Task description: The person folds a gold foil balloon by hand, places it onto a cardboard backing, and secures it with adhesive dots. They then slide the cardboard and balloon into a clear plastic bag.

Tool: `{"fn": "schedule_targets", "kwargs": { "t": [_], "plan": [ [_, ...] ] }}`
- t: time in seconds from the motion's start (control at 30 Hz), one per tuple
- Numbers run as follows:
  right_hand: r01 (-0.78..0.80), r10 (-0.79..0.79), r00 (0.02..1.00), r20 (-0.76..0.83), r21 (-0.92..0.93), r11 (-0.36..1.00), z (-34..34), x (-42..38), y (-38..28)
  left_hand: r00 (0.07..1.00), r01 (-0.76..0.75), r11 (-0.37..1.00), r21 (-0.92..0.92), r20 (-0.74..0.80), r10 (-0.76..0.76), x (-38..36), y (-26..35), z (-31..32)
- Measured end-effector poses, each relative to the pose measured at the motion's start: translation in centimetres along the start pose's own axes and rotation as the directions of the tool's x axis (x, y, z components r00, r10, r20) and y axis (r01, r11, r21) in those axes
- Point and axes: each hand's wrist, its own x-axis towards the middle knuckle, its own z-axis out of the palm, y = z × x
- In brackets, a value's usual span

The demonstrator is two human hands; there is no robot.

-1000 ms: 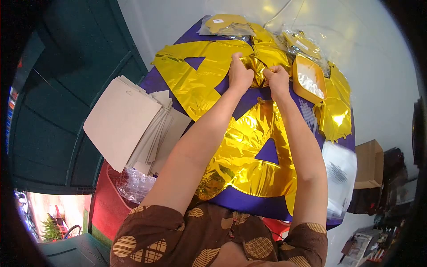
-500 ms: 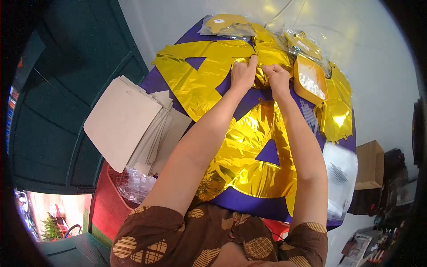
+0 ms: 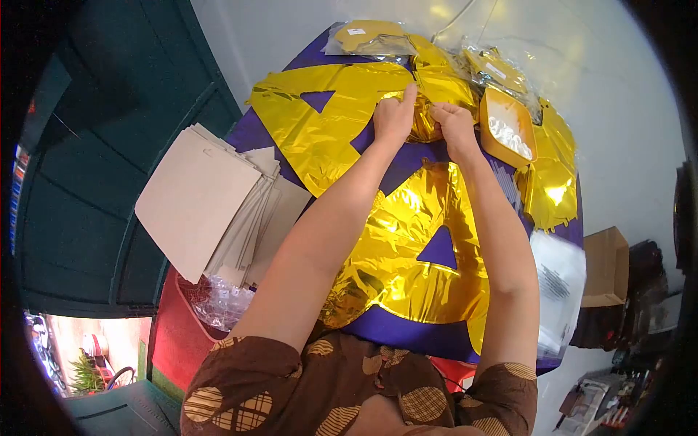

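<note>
My left hand (image 3: 393, 118) and my right hand (image 3: 454, 122) meet at the far middle of a purple-covered table (image 3: 254, 134). Both pinch a crumpled fold of gold foil balloon (image 3: 424, 120) between them. A large flat gold foil letter balloon (image 3: 407, 247) with a triangular hole lies under my forearms. A second gold foil letter balloon (image 3: 320, 116) lies to the left of my hands.
An orange tray (image 3: 507, 127) with small white pieces stands just right of my right hand. Packaged gold balloons (image 3: 371, 38) lie at the far edge. A stack of grey cardboard sheets (image 3: 211, 200) sits left. Clear bags (image 3: 556, 283) lie at right, a cardboard box (image 3: 603, 267) beyond.
My hands have drawn closer together on the crumpled foil and shifted slightly away from me. The flat balloons have stayed in place.
</note>
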Motion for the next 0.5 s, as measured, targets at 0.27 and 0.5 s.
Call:
{"fn": "schedule_targets", "kwargs": {
  "t": [0.27,0.5],
  "plan": [
    [0.354,-0.448,0.888,-0.104,-0.469,0.809,-0.2,1.2,1.5,0.995,-0.101,0.991,0.087,-0.018,0.103,0.8,-2.1,1.0],
    [0.67,-0.565,0.725,0.393,-0.594,0.445,-1.1,-0.1,1.2,0.999,0.043,0.993,-0.106,-0.01,-0.044,0.4,-1.8,0.7]
  ]
}}
